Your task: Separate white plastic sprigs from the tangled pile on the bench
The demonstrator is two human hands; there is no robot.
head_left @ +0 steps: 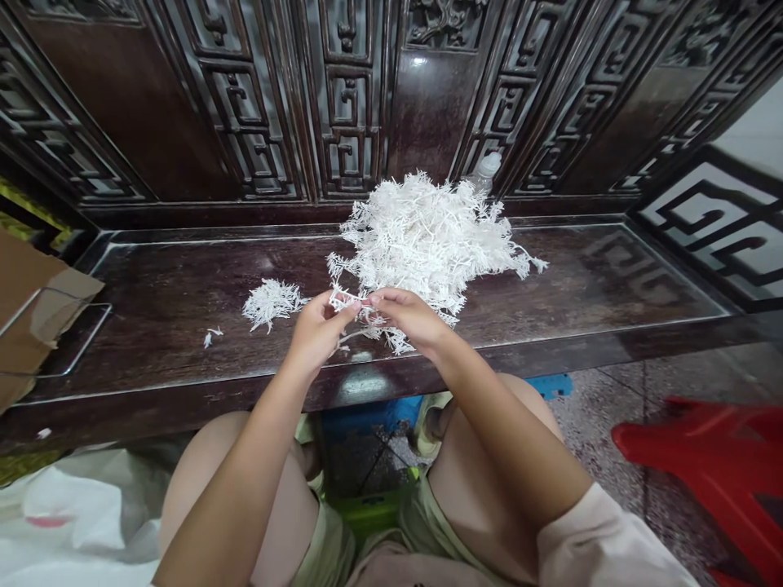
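Observation:
Between both hands is a white branched plastic sprig, pinched just above the front edge of the dark wooden bench. My left hand is closed on it with thumb and fingers. My right hand pinches the same sprig close by, fingertips almost touching the left ones. Directly behind the hands rises a large heap of similar white sprigs. A smaller heap of white pieces lies to the left of my left hand. The fingers partly hide the held sprig.
The wooden bench has a carved back. A clear bottle with a white cap stands behind the big heap. Loose white bits lie at left, near a cardboard box with a metal frame. A red stool is at right.

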